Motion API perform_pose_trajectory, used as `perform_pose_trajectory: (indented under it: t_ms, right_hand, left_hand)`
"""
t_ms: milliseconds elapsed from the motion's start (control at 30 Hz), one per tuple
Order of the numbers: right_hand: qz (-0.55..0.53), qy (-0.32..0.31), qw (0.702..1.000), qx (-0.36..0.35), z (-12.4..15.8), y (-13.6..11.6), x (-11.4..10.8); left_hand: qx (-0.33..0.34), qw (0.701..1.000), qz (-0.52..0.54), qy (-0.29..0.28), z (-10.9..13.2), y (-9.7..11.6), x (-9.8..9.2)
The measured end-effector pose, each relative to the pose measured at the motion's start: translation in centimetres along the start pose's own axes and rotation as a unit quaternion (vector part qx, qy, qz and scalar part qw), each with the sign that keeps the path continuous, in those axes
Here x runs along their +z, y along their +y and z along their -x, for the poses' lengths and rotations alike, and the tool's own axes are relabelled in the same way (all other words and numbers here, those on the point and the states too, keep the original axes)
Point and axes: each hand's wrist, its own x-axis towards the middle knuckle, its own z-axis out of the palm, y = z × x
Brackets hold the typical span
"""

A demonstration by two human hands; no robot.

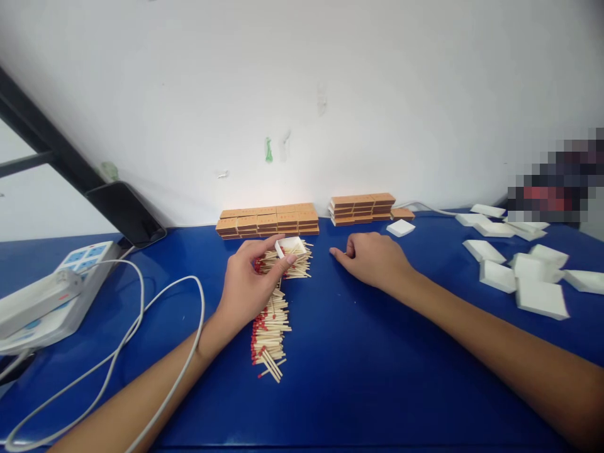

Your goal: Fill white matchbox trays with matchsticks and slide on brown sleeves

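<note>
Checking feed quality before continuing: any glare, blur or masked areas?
Head view: faint sheen at the front of the blue table; same view: white trays at right look soft, matches clearer; same view: pixelated patch masks part of the right edge.

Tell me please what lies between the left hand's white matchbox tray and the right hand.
In the head view, matchsticks beside the white matchbox tray, then blue tabletop up to the right hand.

Matches [270, 330] are lying before you on the table [377, 377], your left hand [248, 280] holding a tray [293, 241] over their far end. Boxes [267, 221] are standing behind them, by the wall [401, 94]. Other trays [542, 297] are lying right of your right hand [375, 257]; a power strip [80, 311] is sitting far left.
</note>
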Motion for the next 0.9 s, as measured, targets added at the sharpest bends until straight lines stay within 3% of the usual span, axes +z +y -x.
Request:
perform_pose_trajectory:
  t_ms: [400, 600, 800, 900]
  right_hand:
    - [-0.055, -0.009, 0.998, -0.035, 0.0, 3.7, -0.4]
    - [-0.072, 0.046, 0.995, -0.060, 0.1, 3.3, -0.3]
    - [-0.081, 0.007, 0.995, -0.052, -0.3, 3.2, 0.7]
    - [-0.102, 0.017, 0.992, -0.070, -0.2, 3.1, 0.2]
  left_hand:
    - [0.017, 1.000, -0.008, -0.022, 0.2, 0.0, 0.1]
    - [0.026, 0.999, -0.003, -0.037, 0.2, 0.1, 0.1]
    - [0.029, 0.999, -0.005, -0.046, 0.2, 0.2, 0.1]
    - [0.024, 0.999, -0.001, -0.043, 0.2, 0.1, 0.1]
